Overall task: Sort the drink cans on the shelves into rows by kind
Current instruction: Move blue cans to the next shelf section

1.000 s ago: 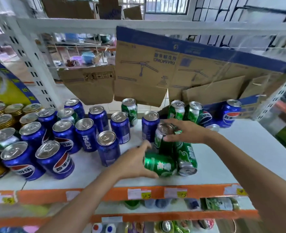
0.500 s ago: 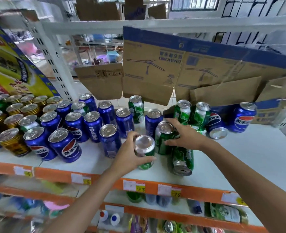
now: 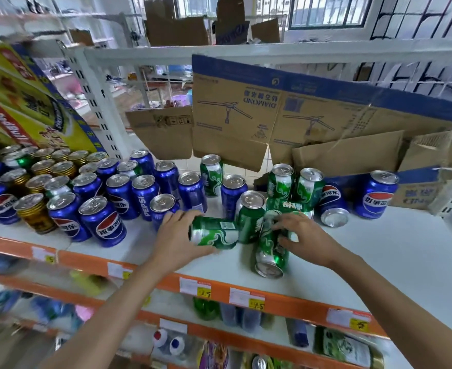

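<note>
My left hand grips a green can held on its side just above the white shelf. My right hand grips another green can lying on its side, its end toward me. An upright green can stands between the two hands. More green cans stand behind, with one lying flat. Blue Pepsi cans crowd the left half of the shelf, two more stand or lie at the right. Gold cans sit far left.
Cardboard sheets hang behind the cans. A yellow carton leans at the far left. The shelf's orange front edge carries price labels. A lower shelf holds bottles and packets. A white upright post divides the bays.
My left hand has tipped its green can from upright onto its side. My right hand moved from the upright green can down onto the lying one. The view shifted left.
</note>
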{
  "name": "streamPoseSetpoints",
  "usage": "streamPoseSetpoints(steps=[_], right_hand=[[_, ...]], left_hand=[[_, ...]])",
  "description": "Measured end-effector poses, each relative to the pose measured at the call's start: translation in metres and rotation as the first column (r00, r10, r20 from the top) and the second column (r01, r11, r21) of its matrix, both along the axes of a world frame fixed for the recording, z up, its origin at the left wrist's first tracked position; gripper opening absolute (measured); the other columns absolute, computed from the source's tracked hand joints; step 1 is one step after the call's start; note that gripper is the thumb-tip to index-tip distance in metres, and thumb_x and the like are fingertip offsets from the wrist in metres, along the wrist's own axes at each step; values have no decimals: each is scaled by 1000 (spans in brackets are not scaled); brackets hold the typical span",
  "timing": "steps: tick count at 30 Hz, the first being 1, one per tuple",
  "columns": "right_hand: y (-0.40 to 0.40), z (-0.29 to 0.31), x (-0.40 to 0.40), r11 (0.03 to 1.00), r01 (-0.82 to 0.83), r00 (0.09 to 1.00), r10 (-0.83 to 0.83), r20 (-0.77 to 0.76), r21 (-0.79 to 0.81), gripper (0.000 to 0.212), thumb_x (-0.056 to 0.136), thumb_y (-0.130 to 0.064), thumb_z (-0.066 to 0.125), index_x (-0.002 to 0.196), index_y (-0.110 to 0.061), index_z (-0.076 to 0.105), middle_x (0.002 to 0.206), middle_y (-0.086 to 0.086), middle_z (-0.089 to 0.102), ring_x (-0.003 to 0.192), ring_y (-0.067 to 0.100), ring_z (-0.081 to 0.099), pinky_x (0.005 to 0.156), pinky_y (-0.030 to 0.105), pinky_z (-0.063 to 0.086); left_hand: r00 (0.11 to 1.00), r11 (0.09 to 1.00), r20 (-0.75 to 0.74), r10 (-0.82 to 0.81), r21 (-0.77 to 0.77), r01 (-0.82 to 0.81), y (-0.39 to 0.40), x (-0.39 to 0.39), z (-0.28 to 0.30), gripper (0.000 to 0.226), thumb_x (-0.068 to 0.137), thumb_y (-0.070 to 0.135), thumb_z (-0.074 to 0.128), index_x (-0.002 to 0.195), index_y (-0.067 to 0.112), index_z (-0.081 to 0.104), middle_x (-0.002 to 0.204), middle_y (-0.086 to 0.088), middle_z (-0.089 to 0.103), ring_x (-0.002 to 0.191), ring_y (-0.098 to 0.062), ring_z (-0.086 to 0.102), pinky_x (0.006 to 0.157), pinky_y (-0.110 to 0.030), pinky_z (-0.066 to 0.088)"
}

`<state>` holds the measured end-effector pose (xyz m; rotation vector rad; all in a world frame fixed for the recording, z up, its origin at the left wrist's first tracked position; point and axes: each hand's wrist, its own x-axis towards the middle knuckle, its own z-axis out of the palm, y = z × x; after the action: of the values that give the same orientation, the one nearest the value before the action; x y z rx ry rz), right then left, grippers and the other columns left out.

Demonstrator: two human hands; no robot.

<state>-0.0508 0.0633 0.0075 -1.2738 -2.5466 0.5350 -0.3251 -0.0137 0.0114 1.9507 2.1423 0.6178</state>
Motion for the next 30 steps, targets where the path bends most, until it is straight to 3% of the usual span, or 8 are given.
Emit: streamPoseSetpoints(steps=[3, 6, 9, 13, 17, 22, 26, 30], right_hand=[[-14, 0, 1, 1000, -1, 1000, 1, 24, -14, 38, 92, -35, 54, 128, -20, 55, 143, 1, 38, 131, 19, 35, 106, 24, 21], [-20, 0, -9, 984, 167, 985, -165, 42, -61, 62, 86, -59, 49, 133, -20, 43, 138, 10, 35, 123, 30, 44, 102, 36, 38], [-26, -4, -22, 961, 225, 967, -200, 155, -161, 90, 78, -71, 51, 146, -24, 15, 152, 13, 6, 122, 36, 46, 96, 41, 44], [-40, -16, -25, 967, 204, 966, -173, 192, -154, 97, 82, -58, 57, 149, -27, -5, 153, 13, -22, 118, 37, 49, 89, 37, 46], [-41, -23, -4, 975, 128, 992, -130, 1, -179, 91, 79, -37, 70, 148, -26, 12, 149, 17, -3, 104, 39, 57, 90, 34, 47], [-18, -14, 32, 939, -95, 992, 63, -105, -331, 86, 77, -21, 74, 147, -28, 23, 145, 7, 14, 125, 25, 44, 102, 32, 42], [17, 0, 48, 961, -69, 997, 55, -58, -267, 62, 83, -12, 65, 139, -14, 40, 136, 9, 36, 124, 23, 40, 100, 22, 32], [52, -9, 43, 992, 110, 992, -106, 66, -68, 63, 88, -18, 58, 144, -14, 29, 144, 13, 29, 131, 34, 29, 108, 38, 26]], left_hand=[[999, 998, -39, 33, 62, -30, 0, 10, 8, 78, 60, 51, 81, 126, 28, 46, 117, 7, 50, 110, -15, 37, 84, -25, 31], [997, 995, -13, 75, 67, -74, 3, 27, 6, 76, 65, 47, 80, 128, 27, 43, 119, 3, 48, 113, -17, 39, 87, -26, 33], [993, 988, -17, 120, 97, -118, 6, 41, 2, 76, 71, 42, 77, 134, 23, 40, 121, -2, 45, 117, -21, 37, 93, -31, 35], [987, 977, -14, 158, 148, -154, 6, 54, -1, 70, 74, 27, 78, 133, 15, 43, 128, -11, 40, 121, -27, 35, 100, -39, 38], [987, 893, -141, 83, 450, -11, -8, 84, -3, 51, 76, 29, 66, 122, 13, 49, 124, -12, 41, 115, -27, 36, 95, -42, 42], [975, 968, -11, -222, -126, 219, -16, 146, -16, 75, 79, 61, 60, 140, 31, 27, 138, 8, 14, 118, -19, 45, 93, -39, 47], [989, 978, -60, -138, -165, 127, -10, 169, -29, 79, 76, 64, 61, 138, 32, 25, 136, 2, 10, 113, -29, 49, 91, -42, 47], [994, 989, -70, -80, -126, 71, 0, 176, -24, 68, 77, 57, 64, 129, 30, 29, 128, -5, 19, 97, -31, 55, 82, -37, 49]])
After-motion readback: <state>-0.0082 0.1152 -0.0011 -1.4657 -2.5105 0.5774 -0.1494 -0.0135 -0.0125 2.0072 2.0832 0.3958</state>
